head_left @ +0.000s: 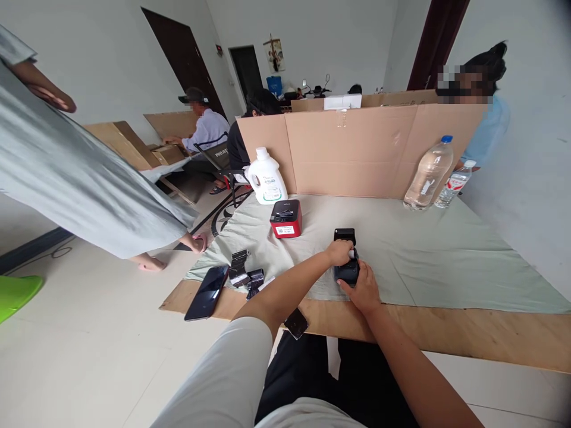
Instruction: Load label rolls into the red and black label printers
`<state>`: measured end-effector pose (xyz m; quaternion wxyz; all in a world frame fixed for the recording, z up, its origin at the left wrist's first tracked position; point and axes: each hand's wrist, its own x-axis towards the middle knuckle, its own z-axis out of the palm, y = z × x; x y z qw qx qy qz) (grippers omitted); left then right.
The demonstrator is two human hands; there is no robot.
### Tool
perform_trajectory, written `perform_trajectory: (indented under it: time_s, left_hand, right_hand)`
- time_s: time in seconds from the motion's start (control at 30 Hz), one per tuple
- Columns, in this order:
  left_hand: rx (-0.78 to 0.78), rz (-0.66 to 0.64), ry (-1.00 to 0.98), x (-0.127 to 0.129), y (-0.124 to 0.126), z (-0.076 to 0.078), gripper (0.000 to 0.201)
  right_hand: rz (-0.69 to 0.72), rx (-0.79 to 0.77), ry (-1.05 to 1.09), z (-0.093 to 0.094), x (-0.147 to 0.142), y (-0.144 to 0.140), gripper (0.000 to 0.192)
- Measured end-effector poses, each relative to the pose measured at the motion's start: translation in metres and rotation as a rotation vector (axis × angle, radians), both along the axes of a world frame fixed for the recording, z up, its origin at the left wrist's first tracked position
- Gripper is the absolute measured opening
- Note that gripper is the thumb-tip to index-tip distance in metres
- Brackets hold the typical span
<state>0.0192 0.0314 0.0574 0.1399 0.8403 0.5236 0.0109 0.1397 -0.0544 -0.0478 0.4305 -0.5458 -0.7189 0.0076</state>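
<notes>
A small black portable printer point(347, 273) lies on the cloth in front of me, its lid point(344, 233) raised at the far end. Over its middle, my left hand point(341, 252) has its fingers curled closed around a small white piece point(351, 254) that looks like a paper roll, mostly hidden. My right hand point(366, 288) grips the printer's near right side, thumb across the front. A red and black box-shaped printer point(286, 219) stands farther back. Strips of blackened paper point(239, 267) lie to the left, and another dark strip point(297, 324) hangs over the table edge.
A phone point(206, 292) lies at the table's left corner. Behind stand a white jug point(267, 178), a cardboard screen point(348, 154) and two clear bottles point(429, 173). One person in a long grey garment point(89, 160) stands at left; others sit beyond the screen.
</notes>
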Motion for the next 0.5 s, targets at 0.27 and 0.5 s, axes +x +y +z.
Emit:
perform_trajectory:
  time_s: [0.27, 0.5]
  left_hand:
    - [-0.096, 0.087, -0.639, -0.04, -0.003, 0.027, 0.032]
    - [-0.355, 0.249, -0.105, -0.187, -0.013, 0.041, 0.026]
  right_hand:
    - [0.004, 0.026, -0.038, 0.003, 0.003, 0.0, 0.083]
    - [0.019, 0.016, -0.046, 0.005, 0.004, 0.0, 0.084]
